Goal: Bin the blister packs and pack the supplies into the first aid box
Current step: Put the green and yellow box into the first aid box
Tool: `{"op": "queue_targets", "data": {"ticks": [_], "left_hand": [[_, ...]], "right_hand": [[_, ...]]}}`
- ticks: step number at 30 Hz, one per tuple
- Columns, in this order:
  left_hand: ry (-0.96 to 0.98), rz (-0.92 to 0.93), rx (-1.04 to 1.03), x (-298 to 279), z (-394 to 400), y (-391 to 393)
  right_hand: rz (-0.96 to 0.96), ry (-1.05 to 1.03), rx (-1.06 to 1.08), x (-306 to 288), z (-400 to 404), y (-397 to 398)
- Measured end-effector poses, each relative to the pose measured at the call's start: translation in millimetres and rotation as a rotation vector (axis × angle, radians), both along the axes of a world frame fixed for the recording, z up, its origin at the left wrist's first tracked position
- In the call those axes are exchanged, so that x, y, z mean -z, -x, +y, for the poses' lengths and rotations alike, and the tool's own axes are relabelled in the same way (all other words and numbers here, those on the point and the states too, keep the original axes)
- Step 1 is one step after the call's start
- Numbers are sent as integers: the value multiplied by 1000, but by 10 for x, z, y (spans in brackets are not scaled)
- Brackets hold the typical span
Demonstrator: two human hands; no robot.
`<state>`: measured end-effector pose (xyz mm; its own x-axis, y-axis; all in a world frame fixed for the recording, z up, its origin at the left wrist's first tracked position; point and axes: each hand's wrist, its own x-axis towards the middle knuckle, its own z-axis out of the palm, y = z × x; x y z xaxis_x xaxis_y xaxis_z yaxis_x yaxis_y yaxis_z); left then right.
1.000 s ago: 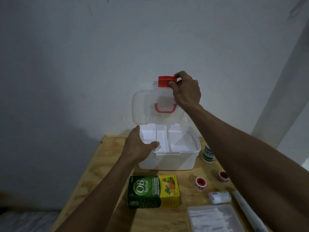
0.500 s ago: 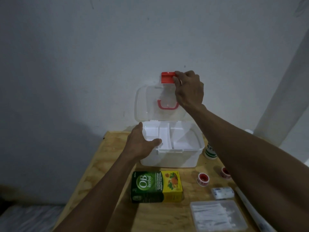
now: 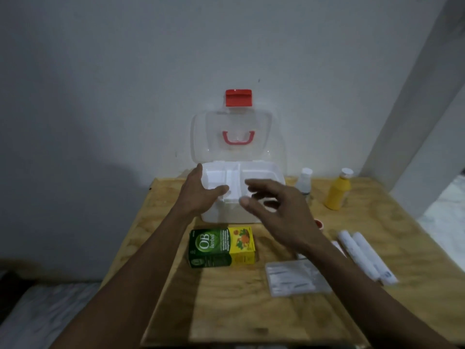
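Plywood table (image 3: 251, 311) against a white wall carries the first aid box (image 3: 226, 215) at its far edge, lid (image 3: 236, 132) raised upright, red latch (image 3: 238, 98) on top. Left hand (image 3: 198, 195) grips the box's near-left rim, thumb inside the tray. Right hand (image 3: 279, 210) hovers blurred before the box, fingers loosely spread and holding nothing. Nearer lie a green-yellow carton (image 3: 221, 248), a clear packet (image 3: 294, 278) and 2 white rolls (image 3: 362, 255); 2 bottles (image 3: 338, 190) stand right.

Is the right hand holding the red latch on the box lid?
No. The right hand hangs in front of the first aid box, fingers loose and empty, while the red latch stands untouched atop the raised lid.
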<state>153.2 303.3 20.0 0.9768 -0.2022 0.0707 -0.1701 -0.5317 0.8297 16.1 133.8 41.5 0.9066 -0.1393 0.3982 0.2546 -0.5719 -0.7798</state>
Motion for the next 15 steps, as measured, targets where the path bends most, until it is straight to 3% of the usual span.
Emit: {"op": "queue_targets", "data": {"ticks": [4,8,15], "left_hand": [[-46,1,22,-10,16,62],[-127,-1,29,-40,-9,82],[27,31,-10,36,-6,31]], "right_hand": [[139,38,-59,400,58,199],[157,74,-118,459,144,220],[224,259,-214,559,175,129]]}}
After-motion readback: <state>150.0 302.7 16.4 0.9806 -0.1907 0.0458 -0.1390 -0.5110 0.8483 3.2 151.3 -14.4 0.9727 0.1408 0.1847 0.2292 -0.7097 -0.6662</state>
